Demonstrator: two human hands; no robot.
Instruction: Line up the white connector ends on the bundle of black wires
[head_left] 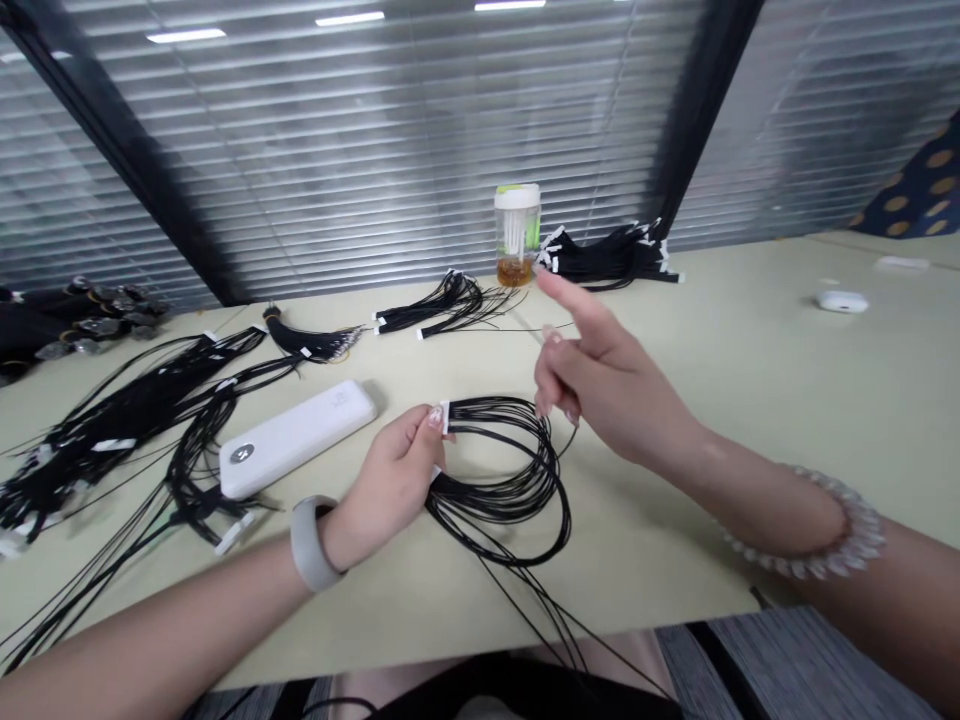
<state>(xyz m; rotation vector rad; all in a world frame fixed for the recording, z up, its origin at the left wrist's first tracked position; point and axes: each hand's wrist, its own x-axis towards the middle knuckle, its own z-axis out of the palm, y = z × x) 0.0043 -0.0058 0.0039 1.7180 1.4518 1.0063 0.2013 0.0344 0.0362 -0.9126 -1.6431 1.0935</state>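
My left hand (405, 465) is closed on a coiled bundle of black cables (517, 490), gripping it at its left side where white tags (445, 415) show at the fingers. The bundle loops out to the right over the table, and loose cable ends trail down past the table's near edge. Just above the right side of the loop is my right hand (607, 380), its index finger stretched out and the other fingers loosely bent. I see nothing held in it. A thin cable end sticks up close beneath its fingers.
A white power bank (300, 440) lies left of my left hand, touching black cables (150, 390) piled there. Farther back are a cable bundle (442, 300), a lidded cup with amber liquid (517, 235) and another cable bundle (607, 255). A small white case (842, 301) sits at right.
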